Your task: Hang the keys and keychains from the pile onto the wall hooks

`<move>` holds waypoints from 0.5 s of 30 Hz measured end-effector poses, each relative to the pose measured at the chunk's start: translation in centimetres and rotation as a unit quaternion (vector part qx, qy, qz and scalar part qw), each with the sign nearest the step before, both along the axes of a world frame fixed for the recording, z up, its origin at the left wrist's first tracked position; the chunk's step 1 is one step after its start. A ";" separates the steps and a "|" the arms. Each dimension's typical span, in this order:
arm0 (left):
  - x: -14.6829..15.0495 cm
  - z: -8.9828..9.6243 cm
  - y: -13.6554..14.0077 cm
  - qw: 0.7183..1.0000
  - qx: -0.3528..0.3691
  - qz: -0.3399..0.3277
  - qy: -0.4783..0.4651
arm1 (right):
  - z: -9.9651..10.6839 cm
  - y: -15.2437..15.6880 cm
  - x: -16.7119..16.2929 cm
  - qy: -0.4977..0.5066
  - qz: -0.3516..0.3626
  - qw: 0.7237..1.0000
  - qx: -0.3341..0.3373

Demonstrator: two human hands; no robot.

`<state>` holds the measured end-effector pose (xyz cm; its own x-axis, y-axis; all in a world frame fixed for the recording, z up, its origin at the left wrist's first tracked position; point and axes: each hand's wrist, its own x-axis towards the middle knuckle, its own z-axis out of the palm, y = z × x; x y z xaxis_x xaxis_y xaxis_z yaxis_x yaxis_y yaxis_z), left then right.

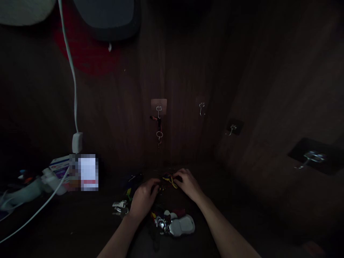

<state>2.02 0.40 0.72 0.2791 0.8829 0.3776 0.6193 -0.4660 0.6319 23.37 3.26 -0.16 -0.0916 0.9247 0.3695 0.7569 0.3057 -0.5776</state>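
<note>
In the dim light my right hand pinches the edge of a yellow and dark cord lying on the dark wooden surface. Facing it from the left, my left hand has its fingers curled inward near some tiny brass-coloured pieces; what is between those fingertips is too dark to make out. Between my forearms rests a silver-grey fob with a shiny ring and other small pieces. Silver keys lie left of my left wrist, with a yellow-green strap above them.
A key ring hangs from a wall hook. More hooks line the back and right walls. At left, a white cable runs down past boxes and a blurred bright rectangle. Dark rounded object hangs above.
</note>
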 end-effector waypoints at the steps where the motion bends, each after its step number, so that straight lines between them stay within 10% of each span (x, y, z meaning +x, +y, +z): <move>1: 0.0 0.0 0.0 1.000 -0.002 -0.001 -0.001 | 0.1 0.0 0.0 -0.006 -0.002 1.000 0.007; 15: 0.1 -0.2 0.2 1.000 -0.003 0.001 -0.018 | 1.5 -0.7 -1.6 0.259 0.079 0.961 -0.064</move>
<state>2.08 0.56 0.54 0.2627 0.8859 0.3824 0.5970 -0.4605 0.6569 21.73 2.60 1.30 -0.0694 0.9553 0.2875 0.3084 0.2946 -0.9045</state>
